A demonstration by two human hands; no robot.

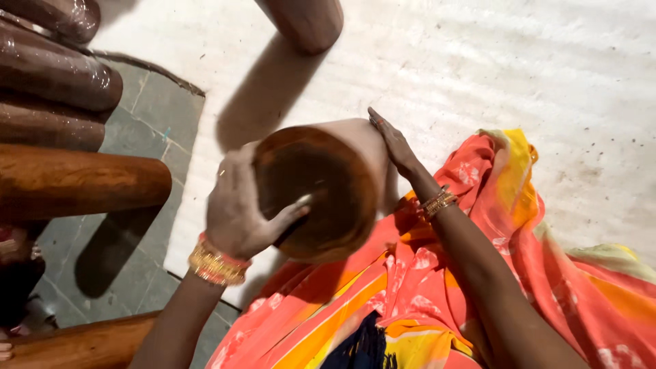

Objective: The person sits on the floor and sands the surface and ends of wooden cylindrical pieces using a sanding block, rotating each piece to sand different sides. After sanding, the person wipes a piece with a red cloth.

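I look down at a brown clay cylinder (321,188) tilted toward me, its round end face turned up. My left hand (239,208) grips the cylinder's left rim, thumb lying across the end face. My right hand (393,143) lies flat with straight fingers against the cylinder's right side. Both wrists carry gold and orange bangles. An orange, pink and yellow cloth (437,294) covers my lap below the cylinder.
Several more brown cylinders (58,130) lie stacked at the left, over grey stone tiles (147,119). Another cylinder (304,20) stands at the top on the pale floor (512,68). A further one (78,345) lies at the bottom left.
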